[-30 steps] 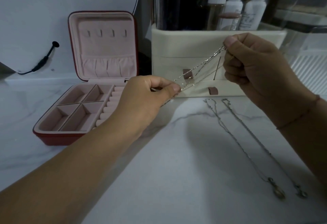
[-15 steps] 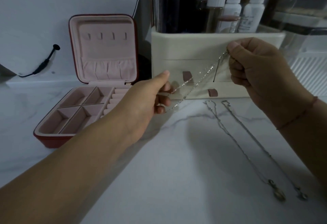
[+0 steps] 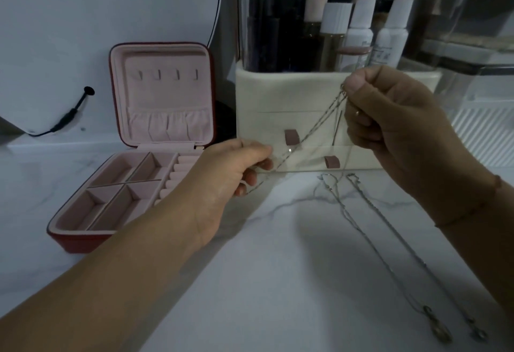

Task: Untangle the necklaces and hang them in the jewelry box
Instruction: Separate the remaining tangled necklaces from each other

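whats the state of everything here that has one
jewelry box: open, lid upright, hooks bare
held necklace: in the air, stretched between both hands
left hand: holds its lower end
right hand: pinches its upper end
two other necklaces: lie stretched out on the counter

Jewelry box [image 3: 130, 184]: stood open on the table [image 3: 278, 282] at the left, lid upright behind its tray.
Organizer [image 3: 278, 95]: sat on the table right of the jewelry box, toward the back.
Bottles [image 3: 361, 28]: stood in the organizer's top.
Held necklace [image 3: 308, 129]: hung in the air before the organizer, pinched low by the left hand [image 3: 230, 173] and high by the right hand [image 3: 395, 129].
Left loose necklace [image 3: 372, 243]: lay on the table before the organizer.
Right loose necklace [image 3: 400, 236]: lay just beside it, apart.
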`<state>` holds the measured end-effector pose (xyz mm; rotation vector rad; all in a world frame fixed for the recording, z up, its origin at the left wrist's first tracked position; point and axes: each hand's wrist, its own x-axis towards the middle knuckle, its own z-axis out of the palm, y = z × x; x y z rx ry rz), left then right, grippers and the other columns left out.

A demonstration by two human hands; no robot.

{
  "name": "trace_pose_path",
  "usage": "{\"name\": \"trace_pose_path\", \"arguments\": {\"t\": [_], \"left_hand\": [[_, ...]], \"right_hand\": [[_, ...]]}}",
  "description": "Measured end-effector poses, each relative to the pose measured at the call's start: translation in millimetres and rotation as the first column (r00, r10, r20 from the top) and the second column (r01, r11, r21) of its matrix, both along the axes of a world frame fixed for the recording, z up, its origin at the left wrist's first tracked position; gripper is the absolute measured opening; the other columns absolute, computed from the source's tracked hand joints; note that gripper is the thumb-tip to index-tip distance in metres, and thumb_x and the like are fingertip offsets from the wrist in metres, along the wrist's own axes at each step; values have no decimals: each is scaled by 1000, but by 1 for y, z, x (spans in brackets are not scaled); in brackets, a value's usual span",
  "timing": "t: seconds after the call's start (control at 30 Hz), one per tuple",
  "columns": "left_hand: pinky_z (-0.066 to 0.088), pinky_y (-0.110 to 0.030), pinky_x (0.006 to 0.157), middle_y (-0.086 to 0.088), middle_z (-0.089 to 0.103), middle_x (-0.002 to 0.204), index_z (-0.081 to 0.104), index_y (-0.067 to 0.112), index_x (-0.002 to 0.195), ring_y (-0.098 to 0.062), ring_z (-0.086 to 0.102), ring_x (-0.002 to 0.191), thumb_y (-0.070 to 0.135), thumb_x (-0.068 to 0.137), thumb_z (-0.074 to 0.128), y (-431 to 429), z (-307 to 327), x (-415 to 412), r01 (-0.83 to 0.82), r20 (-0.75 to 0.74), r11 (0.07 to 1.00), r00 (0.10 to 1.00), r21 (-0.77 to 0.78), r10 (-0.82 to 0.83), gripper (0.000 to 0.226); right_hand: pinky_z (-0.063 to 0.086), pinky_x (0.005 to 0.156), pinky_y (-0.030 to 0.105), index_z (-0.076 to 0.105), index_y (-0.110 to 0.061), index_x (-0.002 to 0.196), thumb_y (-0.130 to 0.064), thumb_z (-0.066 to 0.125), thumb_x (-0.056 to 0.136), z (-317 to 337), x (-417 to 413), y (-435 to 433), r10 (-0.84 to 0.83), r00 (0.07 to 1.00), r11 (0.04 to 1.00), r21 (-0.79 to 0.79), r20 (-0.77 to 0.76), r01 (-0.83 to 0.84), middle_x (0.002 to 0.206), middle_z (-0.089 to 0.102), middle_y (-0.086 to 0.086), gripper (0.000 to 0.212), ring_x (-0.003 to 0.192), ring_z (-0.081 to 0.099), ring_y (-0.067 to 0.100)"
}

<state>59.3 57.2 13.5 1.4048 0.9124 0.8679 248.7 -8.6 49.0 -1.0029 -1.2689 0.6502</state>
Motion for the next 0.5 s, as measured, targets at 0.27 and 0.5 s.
{"name": "trace_pose_path", "arguments": {"t": [0.27,0.5], "left_hand": [[39,-23,75,6,73,88,73,17,83,-10,62,90,28,86,60,-12,4,-3,62,-103,992,993,111,-51,17],[47,-30,81,-4,74,83,73,13,87,-15,68,82,30,94,48,-12,2,0,166,-56,985,985,53,-163,30]], "right_hand": [[36,46,18,64,-5,87,-19,59,87,-11,-15,-2,343,932,924,-217,115,-314,59,55,-1,15,50,42,8],[42,52,20,66,-7,96,-9,56,90,-17,-25,-1,341,914,919,-283,221,-275,70,62,9,12,58,47,17]]}}
